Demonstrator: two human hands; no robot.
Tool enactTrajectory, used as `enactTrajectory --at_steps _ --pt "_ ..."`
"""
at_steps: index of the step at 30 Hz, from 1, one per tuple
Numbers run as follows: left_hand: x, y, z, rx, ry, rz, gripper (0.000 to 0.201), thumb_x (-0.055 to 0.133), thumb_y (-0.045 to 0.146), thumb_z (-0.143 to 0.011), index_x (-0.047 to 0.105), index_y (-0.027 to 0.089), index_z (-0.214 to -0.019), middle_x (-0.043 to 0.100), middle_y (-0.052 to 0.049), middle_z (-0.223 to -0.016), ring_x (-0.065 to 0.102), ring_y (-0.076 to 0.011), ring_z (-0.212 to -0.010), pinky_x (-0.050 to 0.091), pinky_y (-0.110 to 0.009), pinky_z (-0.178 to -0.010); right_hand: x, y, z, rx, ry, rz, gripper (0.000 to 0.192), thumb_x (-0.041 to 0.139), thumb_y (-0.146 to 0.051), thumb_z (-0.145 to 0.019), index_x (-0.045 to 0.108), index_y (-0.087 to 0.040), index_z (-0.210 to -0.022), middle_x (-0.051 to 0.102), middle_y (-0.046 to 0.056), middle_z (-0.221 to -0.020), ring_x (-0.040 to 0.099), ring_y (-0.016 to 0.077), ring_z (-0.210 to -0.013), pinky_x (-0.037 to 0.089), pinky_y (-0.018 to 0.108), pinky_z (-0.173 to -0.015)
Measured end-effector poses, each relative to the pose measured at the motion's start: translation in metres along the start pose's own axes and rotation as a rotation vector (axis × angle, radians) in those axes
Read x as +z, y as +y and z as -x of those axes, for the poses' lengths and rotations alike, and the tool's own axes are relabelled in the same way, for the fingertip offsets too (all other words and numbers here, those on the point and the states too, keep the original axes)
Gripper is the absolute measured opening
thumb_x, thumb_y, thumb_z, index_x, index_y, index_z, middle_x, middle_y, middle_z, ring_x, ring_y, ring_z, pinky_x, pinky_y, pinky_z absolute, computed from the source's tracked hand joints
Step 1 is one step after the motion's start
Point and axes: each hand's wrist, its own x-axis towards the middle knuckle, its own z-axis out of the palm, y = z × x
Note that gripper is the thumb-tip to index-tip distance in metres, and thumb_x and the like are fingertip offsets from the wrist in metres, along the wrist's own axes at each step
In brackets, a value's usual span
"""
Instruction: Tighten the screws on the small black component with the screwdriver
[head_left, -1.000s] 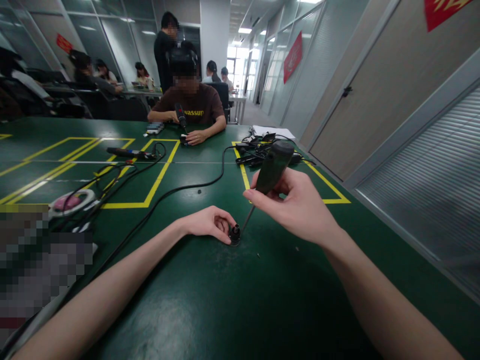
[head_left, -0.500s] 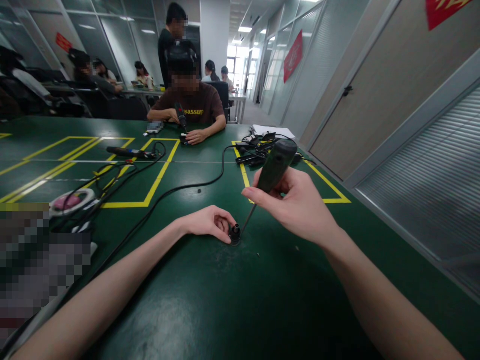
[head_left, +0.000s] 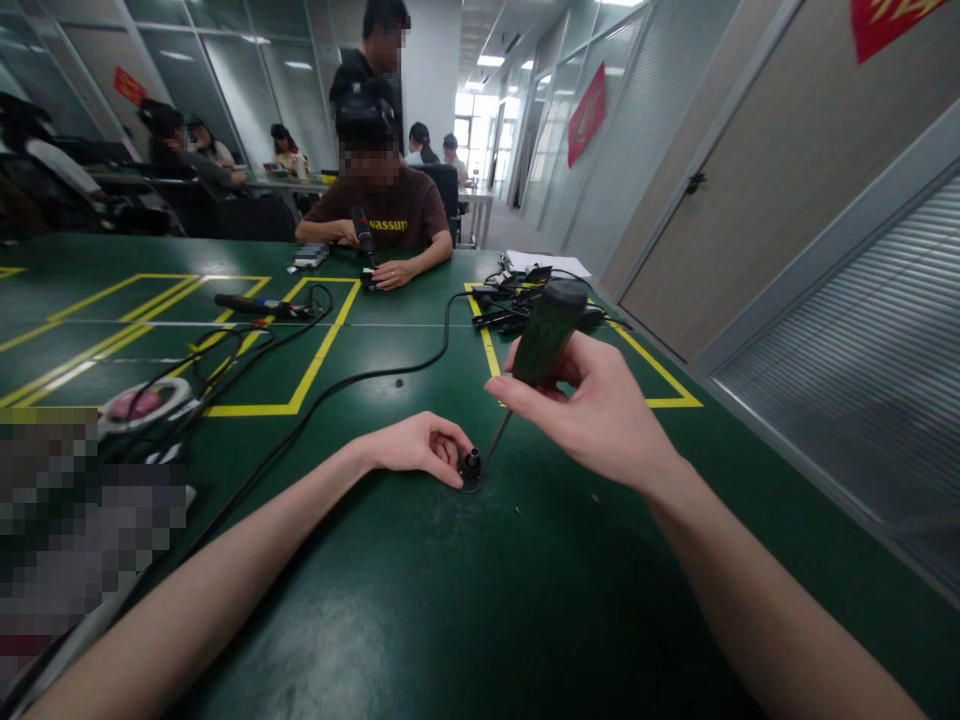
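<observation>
Where the left hand (head_left: pixel 420 445) curls around the small black cylindrical part (head_left: pixel 470 467), its fingertips hide the part's near side, so detail cannot be made out. That part stands upright on the matte green table (head_left: pixel 465 600), pinched on its left. Above and right of it, the right hand (head_left: pixel 592 410) is closed around the screwdriver (head_left: pixel 541 340), whose dark ribbed handle tilts; its thin metal shaft meets the part's top.

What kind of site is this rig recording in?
Likely an office turned assembly or training workshop: a green table taped into yellow work zones, corded screwdrivers lying about, glass partitions behind. The right hand holds a screwdriver to a small black part.
</observation>
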Motion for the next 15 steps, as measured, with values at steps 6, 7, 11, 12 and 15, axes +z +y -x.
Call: enactTrajectory --at_steps 6,7,11,12,15 --pt "0.0003 0.0008 -0.0004 0.007 -0.011 -0.003 0.051 0.100 0.035 -0.055 0.076 0.015 -0.095 0.075 0.001 -0.075 0.066 -0.0102 -0.066 0.052 -0.023 -0.070 -0.0007 -0.0021 -0.0002 -0.012 0.003 -0.013 0.019 0.074 -0.031 -0.077 0.059 -0.020 -0.080 0.059 -0.001 -0.070 0.050 0.0125 -0.059 0.039 0.026 -0.051" --pt "0.0002 0.0005 -0.0004 0.009 -0.012 -0.002 0.051 0.100 0.035 -0.055 0.076 0.015 -0.095 0.075 0.001 -0.075 0.066 -0.0102 -0.065 0.053 -0.023 -0.070 -0.0010 -0.0022 0.0000 -0.018 0.003 0.003 0.017 0.073 -0.029 -0.076 0.059 -0.020 -0.081 0.058 -0.002 -0.070 0.050 0.0124 -0.058 0.040 0.027 -0.051" --pt "-0.0002 -0.0004 -0.0001 0.005 -0.012 -0.003 0.051 0.100 0.035 -0.055 0.077 0.015 -0.095 0.075 0.000 -0.076 0.066 -0.0102 -0.066 0.053 -0.023 -0.070 -0.0018 -0.0015 0.0008 -0.046 -0.005 0.074 0.018 0.066 -0.024 -0.074 0.062 -0.020 -0.091 0.058 -0.003 -0.069 0.050 0.0131 -0.058 0.043 0.028 -0.054" --pt "-0.0003 -0.0005 0.0000 0.005 -0.010 0.000 0.051 0.100 0.035 -0.054 0.077 0.015 -0.095 0.076 0.000 -0.076 0.066 -0.0103 -0.066 0.053 -0.023 -0.070 -0.0017 -0.0014 0.0009 -0.052 -0.009 0.082 0.020 0.065 -0.024 -0.074 0.063 -0.020 -0.093 0.058 -0.003 -0.070 0.051 0.0135 -0.059 0.043 0.029 -0.055" --pt "-0.0006 -0.0003 0.0000 0.003 -0.008 -0.005 0.052 0.100 0.036 -0.054 0.077 0.014 -0.096 0.076 0.000 -0.077 0.066 -0.0106 -0.067 0.053 -0.024 -0.071 -0.0006 -0.0019 0.0007 -0.044 -0.005 0.096 0.018 0.067 -0.031 -0.079 0.064 -0.019 -0.091 0.057 -0.002 -0.068 0.051 0.0133 -0.058 0.041 0.028 -0.054"
